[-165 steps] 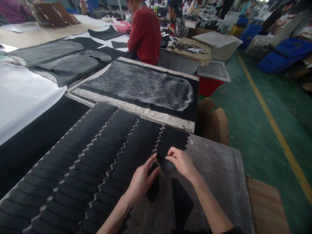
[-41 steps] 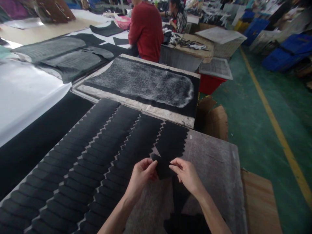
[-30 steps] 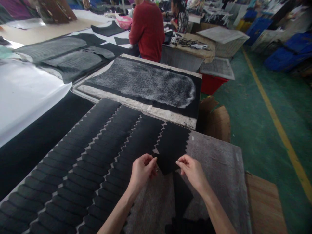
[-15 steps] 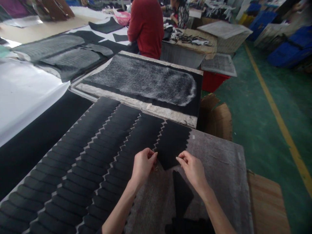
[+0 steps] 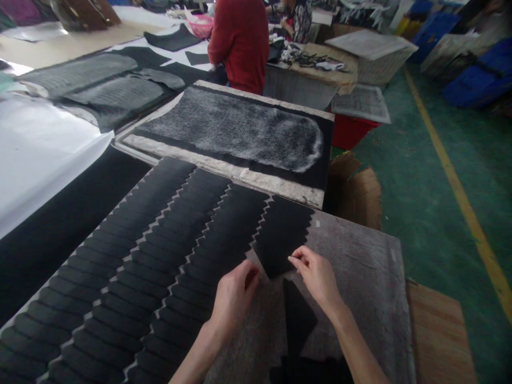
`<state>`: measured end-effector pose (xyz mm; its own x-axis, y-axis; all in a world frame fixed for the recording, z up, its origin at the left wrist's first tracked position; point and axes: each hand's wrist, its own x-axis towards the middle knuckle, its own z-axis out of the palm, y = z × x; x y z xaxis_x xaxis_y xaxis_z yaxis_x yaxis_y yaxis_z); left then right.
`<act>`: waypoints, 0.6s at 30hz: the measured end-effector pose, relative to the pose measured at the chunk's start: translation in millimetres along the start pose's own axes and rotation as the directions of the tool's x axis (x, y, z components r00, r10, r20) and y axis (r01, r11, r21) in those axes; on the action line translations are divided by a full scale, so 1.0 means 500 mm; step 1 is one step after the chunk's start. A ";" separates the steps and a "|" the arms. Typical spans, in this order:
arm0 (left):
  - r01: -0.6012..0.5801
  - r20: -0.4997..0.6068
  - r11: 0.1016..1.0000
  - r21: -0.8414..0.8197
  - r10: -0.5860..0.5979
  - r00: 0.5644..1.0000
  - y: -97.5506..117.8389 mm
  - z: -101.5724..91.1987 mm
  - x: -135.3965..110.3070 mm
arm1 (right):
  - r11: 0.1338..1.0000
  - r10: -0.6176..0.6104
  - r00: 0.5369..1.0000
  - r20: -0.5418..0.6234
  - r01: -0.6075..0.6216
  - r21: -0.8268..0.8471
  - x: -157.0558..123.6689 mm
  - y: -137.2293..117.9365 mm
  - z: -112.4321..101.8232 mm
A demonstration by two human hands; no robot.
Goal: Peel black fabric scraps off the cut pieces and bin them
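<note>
Black cut fabric pieces (image 5: 236, 218) lie overlapped in long rows on a grey-brown board, their zigzag ends side by side. The shortest row ends in a front piece (image 5: 276, 256) with a slanted lower edge. My right hand (image 5: 316, 274) pinches this front piece at its right edge. To the lower left, my left hand (image 5: 236, 293) is loosely closed, fingers curled, apart from the front piece; nothing shows in it. Between my forearms lies a loose black piece (image 5: 298, 317), with more dark pieces (image 5: 312, 370) at the bottom edge.
Beyond the rows is a board (image 5: 280, 186) bearing black material with a whitish coating. A person in a red top (image 5: 244, 48) stands behind it. A torn cardboard box (image 5: 360, 192) and a wooden panel (image 5: 440, 325) are at the right, beside the green floor (image 5: 424, 213).
My left hand has let go of the front piece's left corner and moved down towards me. My right hand stays at the right edge.
</note>
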<state>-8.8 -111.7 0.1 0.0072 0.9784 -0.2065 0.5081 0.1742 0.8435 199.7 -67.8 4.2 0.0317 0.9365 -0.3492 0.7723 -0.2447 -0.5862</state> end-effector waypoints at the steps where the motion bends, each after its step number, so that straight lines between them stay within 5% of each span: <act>1: -0.028 0.010 0.999 0.030 0.028 1.000 -0.001 0.002 -0.008 | 1.000 -0.002 1.000 0.001 0.002 0.001 0.000 0.000 0.000; 8: -0.227 0.068 0.921 0.317 0.217 0.974 0.002 0.009 -0.019 | 1.000 -0.018 1.000 -0.005 0.018 0.004 0.003 0.003 0.004; 13: -0.387 0.086 0.710 0.589 0.421 0.903 -0.011 0.020 0.002 | 0.999 -0.028 1.000 -0.010 0.028 -0.016 0.004 0.004 0.003; 18: -0.424 0.141 0.586 0.691 0.465 0.874 -0.031 0.032 0.017 | 0.998 -0.012 1.000 -0.017 0.011 -0.054 0.001 0.000 0.003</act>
<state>-3.0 -107.9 -22.8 0.3642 0.9204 0.1420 0.8897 -0.3889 0.2393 198.6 -67.5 2.9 0.0333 0.9433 -0.3303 0.8057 -0.2209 -0.5497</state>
